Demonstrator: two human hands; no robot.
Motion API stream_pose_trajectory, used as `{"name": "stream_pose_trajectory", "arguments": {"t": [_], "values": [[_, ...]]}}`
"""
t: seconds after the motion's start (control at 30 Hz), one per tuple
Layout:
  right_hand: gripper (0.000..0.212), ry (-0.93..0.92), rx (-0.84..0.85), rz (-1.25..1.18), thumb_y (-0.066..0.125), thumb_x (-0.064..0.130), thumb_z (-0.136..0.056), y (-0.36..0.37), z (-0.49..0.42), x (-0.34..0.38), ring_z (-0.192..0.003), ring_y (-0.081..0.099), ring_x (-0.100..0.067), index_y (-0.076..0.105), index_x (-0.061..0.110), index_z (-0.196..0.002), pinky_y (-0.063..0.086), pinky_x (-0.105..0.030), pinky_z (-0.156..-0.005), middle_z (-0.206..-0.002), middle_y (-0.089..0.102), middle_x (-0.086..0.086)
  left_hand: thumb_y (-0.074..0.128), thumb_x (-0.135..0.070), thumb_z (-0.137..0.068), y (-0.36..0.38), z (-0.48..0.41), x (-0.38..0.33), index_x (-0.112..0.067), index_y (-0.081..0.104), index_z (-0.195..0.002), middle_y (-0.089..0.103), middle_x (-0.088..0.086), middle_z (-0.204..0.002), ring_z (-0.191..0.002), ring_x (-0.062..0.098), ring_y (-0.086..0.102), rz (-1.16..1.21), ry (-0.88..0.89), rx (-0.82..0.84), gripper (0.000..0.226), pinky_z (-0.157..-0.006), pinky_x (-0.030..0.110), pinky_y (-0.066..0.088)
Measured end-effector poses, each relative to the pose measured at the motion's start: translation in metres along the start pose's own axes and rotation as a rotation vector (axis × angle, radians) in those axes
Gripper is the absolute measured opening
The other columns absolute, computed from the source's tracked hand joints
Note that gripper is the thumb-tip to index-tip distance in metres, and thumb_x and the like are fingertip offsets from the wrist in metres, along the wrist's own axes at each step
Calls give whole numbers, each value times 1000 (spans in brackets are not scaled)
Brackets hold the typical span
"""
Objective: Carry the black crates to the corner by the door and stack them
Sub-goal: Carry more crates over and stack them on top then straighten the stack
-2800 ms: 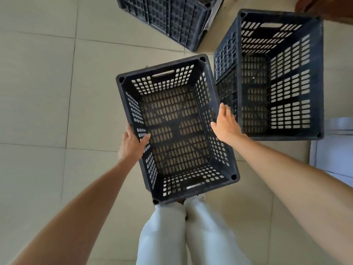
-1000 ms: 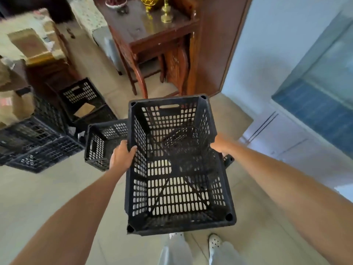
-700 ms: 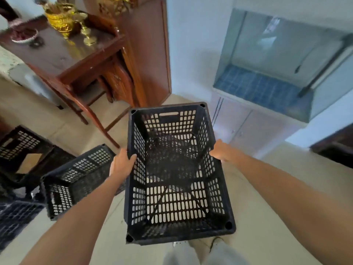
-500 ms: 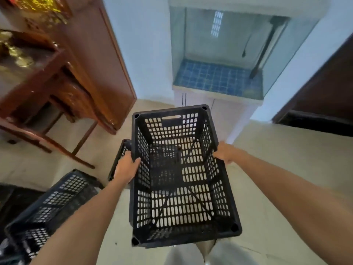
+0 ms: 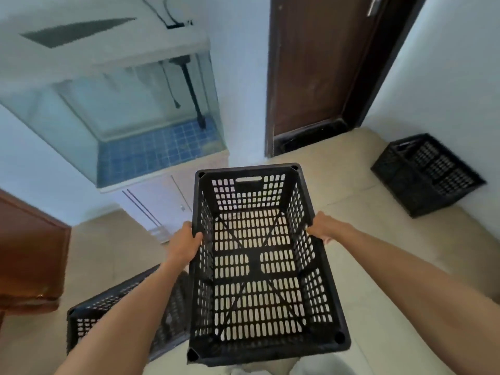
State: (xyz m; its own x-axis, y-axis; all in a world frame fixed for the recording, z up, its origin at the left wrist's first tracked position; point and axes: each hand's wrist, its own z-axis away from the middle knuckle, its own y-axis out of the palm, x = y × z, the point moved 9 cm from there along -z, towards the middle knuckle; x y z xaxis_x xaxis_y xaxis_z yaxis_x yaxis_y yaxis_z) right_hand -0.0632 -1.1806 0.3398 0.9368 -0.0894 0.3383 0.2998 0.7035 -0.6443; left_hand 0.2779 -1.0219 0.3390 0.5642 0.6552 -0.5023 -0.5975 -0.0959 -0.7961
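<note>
I hold an empty black slotted crate in front of me, open side up, above the floor. My left hand grips its left rim with the thumb over the edge. My right hand grips the right rim from outside. Another black crate stands on the floor at the right wall, beside the dark brown door. A third black crate lies on the floor at lower left, partly hidden by my left arm.
A glass fish tank with a blue tiled bottom sits on a white cabinet left of the door. A brown wooden cabinet stands at the far left. Beige tiled floor runs toward the door.
The view has swung right, from the wooden table and tank to the door and the crate by the wall. Both hands keep the same grip on the carried crate.
</note>
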Motion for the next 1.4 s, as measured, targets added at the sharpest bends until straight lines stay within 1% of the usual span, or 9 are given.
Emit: {"name": "stream_pose_trajectory", "arguments": {"t": [0.17, 0.3, 0.47, 0.67, 0.77, 0.87, 1.07, 1.23, 1.4], "values": [[43, 79, -18, -69, 48, 14, -100, -71, -17, -91, -80, 65, -29, 37, -11, -133, 44, -19, -35, -127, 54, -27, 53, -25, -98, 40, -29, -134, -5, 54, -119, 68, 16, -105, -83, 23, 56, -130, 141, 1, 29, -73, 34, 42], [42, 174, -46, -203, 48, 15, -100, -129, -32, -170, -94, 70, -36, 41, -11, -131, 60, -30, -62, -127, 56, -26, 52, -27, -98, 84, -49, -251, -6, 55, -114, 64, 10, -98, -94, 30, 63, -172, 249, 46, 27, -79, 39, 49], [43, 253, -98, -411, 52, 12, -97, -197, -57, -254, -100, 67, -38, 44, -6, -135, 61, -35, -61, -129, 57, -23, 51, -25, -99, 142, -78, -375, -8, 54, -113, 60, 4, -91, -78, 18, 57, -210, 396, 100, 21, -62, 24, 41], [44, 337, -206, -500, 48, 13, -98, -280, -96, -318, -95, 68, -40, 38, -6, -137, 61, -44, -71, -126, 57, -25, 54, -23, -98, 207, -132, -501, -8, 54, -112, 62, 6, -95, -82, 19, 61, -222, 502, 194, 20, -67, 26, 46], [47, 366, -258, -499, 48, 14, -98, -327, -118, -339, -95, 68, -39, 37, -5, -139, 57, -32, -50, -129, 55, -26, 55, -27, -97, 230, -168, -567, -11, 53, -107, 64, 3, -88, -83, 22, 65, -282, 562, 243, 19, -76, 37, 53], [36, 368, -288, -528, 44, 13, -99, -378, -140, -358, -89, 69, -33, 47, -2, -132, 50, -23, -42, -120, 61, -22, 56, -28, -97, 253, -207, -646, -6, 52, -117, 59, -2, -76, -66, 16, 59, -328, 615, 294, 30, -62, 32, 44], [28, 447, -406, -644, 47, 18, -98, -455, -168, -427, -70, 64, -21, 56, 0, -117, 50, -23, -48, -93, 65, -12, 56, -33, -96, 307, -239, -790, -10, 43, -121, 66, 14, -108, -98, 36, 65, -430, 764, 277, 36, -69, 39, 46], [26, 475, -439, -684, 45, 21, -99, -504, -209, -498, -71, 64, -22, 57, 1, -112, 50, -23, -50, -99, 67, -15, 59, -33, -95, 380, -245, -881, -8, 44, -121, 63, 15, -120, -110, 37, 61, -400, 811, 370, 39, -87, 45, 47], [16, 519, -422, -693, 50, 21, -98, -567, -267, -582, -57, 56, -13, 48, 6, -99, 42, -18, -34, -71, 55, -3, 56, -29, -98, 456, -255, -961, -4, 45, -124, 62, 19, -122, -113, 38, 58, -366, 776, 390, 37, -82, 41, 43]]}}
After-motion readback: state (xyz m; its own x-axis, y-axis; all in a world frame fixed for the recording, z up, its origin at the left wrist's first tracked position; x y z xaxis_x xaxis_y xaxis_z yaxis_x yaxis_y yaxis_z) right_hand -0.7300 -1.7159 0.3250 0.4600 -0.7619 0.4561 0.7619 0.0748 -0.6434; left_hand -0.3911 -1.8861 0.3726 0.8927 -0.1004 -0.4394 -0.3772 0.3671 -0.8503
